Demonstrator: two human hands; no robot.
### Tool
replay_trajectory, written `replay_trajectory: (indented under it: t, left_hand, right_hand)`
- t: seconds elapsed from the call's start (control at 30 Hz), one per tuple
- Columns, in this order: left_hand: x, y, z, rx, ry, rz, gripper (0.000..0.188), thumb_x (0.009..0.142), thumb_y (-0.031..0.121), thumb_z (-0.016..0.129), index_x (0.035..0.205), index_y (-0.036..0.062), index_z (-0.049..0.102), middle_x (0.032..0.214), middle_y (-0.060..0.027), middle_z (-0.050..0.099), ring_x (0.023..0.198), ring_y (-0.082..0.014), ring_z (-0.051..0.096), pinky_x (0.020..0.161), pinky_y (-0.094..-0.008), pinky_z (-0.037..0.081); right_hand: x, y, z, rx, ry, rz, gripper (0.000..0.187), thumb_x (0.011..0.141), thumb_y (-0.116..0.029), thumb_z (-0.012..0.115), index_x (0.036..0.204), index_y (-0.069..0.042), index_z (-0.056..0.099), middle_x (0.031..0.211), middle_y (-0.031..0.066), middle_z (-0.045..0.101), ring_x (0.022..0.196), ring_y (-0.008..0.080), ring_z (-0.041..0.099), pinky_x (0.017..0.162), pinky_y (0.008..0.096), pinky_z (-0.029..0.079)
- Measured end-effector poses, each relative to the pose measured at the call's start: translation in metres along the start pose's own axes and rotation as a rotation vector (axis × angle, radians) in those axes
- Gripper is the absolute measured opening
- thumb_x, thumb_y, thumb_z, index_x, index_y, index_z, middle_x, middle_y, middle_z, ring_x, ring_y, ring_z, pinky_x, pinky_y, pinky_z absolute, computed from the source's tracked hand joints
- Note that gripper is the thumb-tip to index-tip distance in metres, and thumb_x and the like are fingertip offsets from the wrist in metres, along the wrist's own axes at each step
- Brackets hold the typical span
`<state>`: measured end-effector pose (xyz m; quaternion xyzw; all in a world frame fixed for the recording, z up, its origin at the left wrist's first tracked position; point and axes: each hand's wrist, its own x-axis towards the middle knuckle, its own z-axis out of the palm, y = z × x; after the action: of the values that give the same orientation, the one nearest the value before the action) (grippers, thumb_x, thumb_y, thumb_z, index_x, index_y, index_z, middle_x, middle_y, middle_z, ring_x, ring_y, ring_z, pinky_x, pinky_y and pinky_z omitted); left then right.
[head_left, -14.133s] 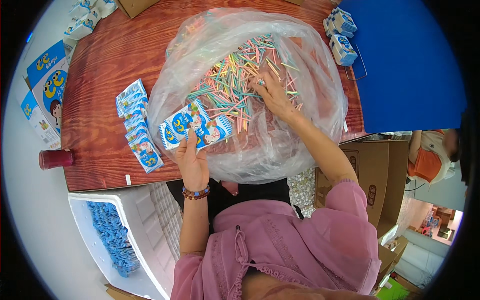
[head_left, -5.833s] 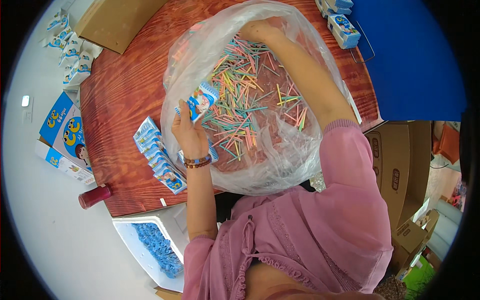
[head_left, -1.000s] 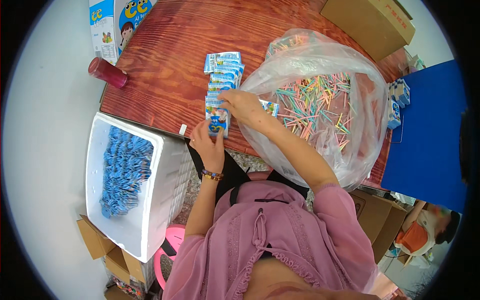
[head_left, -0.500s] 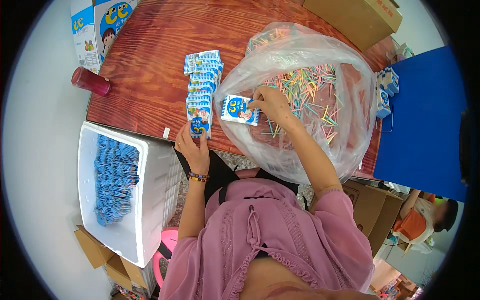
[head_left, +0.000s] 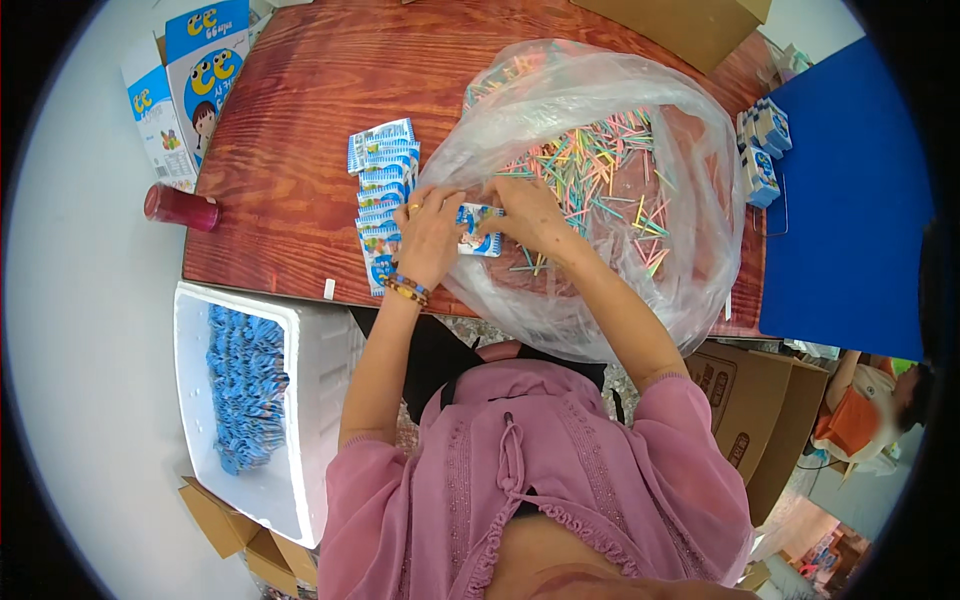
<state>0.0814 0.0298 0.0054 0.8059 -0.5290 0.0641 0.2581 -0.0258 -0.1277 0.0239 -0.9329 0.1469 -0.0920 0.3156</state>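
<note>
A small blue-and-white printed packet (head_left: 484,238) is at the near left rim of a large clear plastic bag (head_left: 560,115). My right hand (head_left: 532,212) pinches its right upper side. Across its left part lies my left hand (head_left: 430,238), fingers closed at its edge and hiding that end of the packet. Just left of my left hand, an overlapping row of similar packets (head_left: 385,178) runs along the wooden table. Inside the open bag are many thin pastel-coloured sticks (head_left: 600,165), beyond and to the right of my right hand.
A white foam box (head_left: 298,420) holding rows of blue packets stands at the left. A red-capped jar (head_left: 182,207) and printed cartons (head_left: 205,85) are at the table's left edge. Cardboard boxes (head_left: 690,30) sit far right and below. Small boxes rest on a blue surface (head_left: 840,200).
My left hand has moved from the near end of the packet row up and right to the packet at my right hand. My right hand has shifted slightly left. The view has shifted a little.
</note>
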Motion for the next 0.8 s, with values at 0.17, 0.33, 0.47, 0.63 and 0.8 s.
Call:
replay_trajectory:
  t: [0.17, 0.33, 0.47, 0.63, 0.8]
  left_hand:
    - [0.021, -0.014, -0.001, -0.038, -0.103, 0.050, 0.044, 0.066, 0.017, 0.078, 0.106, 0.0120, 0.062, 0.104, -0.0023, 0.058, 0.107, -0.0262, 0.048, 0.089, -0.0432, 0.030]
    - [0.035, -0.016, -0.003, -0.064, -0.107, 0.097, 0.038, 0.065, 0.018, 0.079, 0.096, 0.0116, 0.059, 0.096, -0.0027, 0.057, 0.099, -0.0258, 0.049, 0.086, -0.0424, 0.030]
    - [0.037, -0.019, -0.008, -0.043, -0.071, 0.089, 0.038, 0.065, 0.021, 0.080, 0.092, 0.0102, 0.057, 0.092, -0.0033, 0.057, 0.097, -0.0256, 0.049, 0.084, -0.0413, 0.031]
    - [0.041, -0.012, -0.024, -0.110, 0.104, 0.067, 0.036, 0.066, 0.024, 0.081, 0.089, 0.0096, 0.057, 0.089, -0.0037, 0.058, 0.090, -0.0248, 0.051, 0.081, -0.0400, 0.032]
    - [0.031, -0.019, -0.022, -0.089, 0.052, -0.025, 0.029, 0.072, 0.024, 0.079, 0.088, 0.0099, 0.059, 0.078, -0.0020, 0.059, 0.087, -0.0207, 0.053, 0.080, -0.0373, 0.032]
  right_hand:
    - [0.006, 0.009, 0.008, 0.030, 0.008, 0.022, 0.023, 0.073, -0.025, 0.072, 0.085, -0.007, 0.062, 0.081, 0.0063, 0.064, 0.086, 0.0244, 0.060, 0.084, 0.0399, 0.035]
    - [0.004, 0.016, 0.011, 0.006, 0.102, 0.054, 0.008, 0.079, -0.019, 0.067, 0.077, -0.011, 0.066, 0.081, 0.0034, 0.067, 0.082, 0.0214, 0.061, 0.082, 0.0373, 0.035]
    - [0.003, 0.020, 0.013, -0.052, 0.483, -0.252, 0.009, 0.081, -0.019, 0.066, 0.080, -0.011, 0.069, 0.081, 0.0039, 0.068, 0.080, 0.0210, 0.063, 0.084, 0.0371, 0.036]
    - [0.002, 0.018, -0.005, 0.617, 0.144, 0.152, 0.008, 0.081, -0.016, 0.067, 0.082, -0.008, 0.069, 0.086, 0.0040, 0.069, 0.081, 0.0225, 0.064, 0.071, 0.0327, 0.047]
    - [0.002, 0.022, 0.003, 0.277, 0.349, -0.079, 0.009, 0.084, -0.013, 0.065, 0.085, -0.005, 0.069, 0.083, 0.0042, 0.067, 0.077, 0.0170, 0.062, 0.065, 0.0284, 0.047]
